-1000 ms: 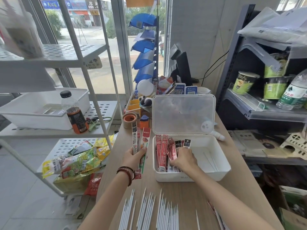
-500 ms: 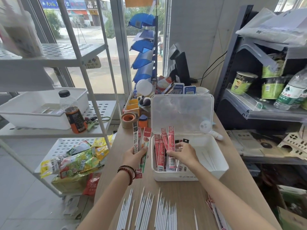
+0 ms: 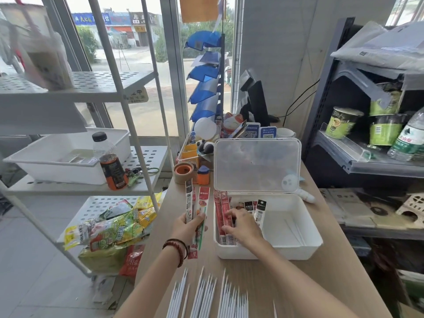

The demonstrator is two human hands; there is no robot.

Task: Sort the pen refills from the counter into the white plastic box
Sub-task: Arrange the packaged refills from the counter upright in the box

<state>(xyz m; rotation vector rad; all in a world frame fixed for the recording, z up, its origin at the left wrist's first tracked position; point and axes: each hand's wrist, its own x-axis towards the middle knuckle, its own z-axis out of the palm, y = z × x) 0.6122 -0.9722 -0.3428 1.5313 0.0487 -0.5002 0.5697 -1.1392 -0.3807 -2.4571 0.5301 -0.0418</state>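
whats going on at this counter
A person is filling the white plastic box, its clear lid standing open. The left hand grips a few refill packs upright beside the box; the right hand reaches among the red packs inside. Loose white refills lie on the counter nearer the person.

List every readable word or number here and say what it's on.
"M&G": top of the refill packs held by the left hand.
Hanging shelf tag: digits, too blurred to read.
Shop signs, QR cards, bottle label: too small or blurred.
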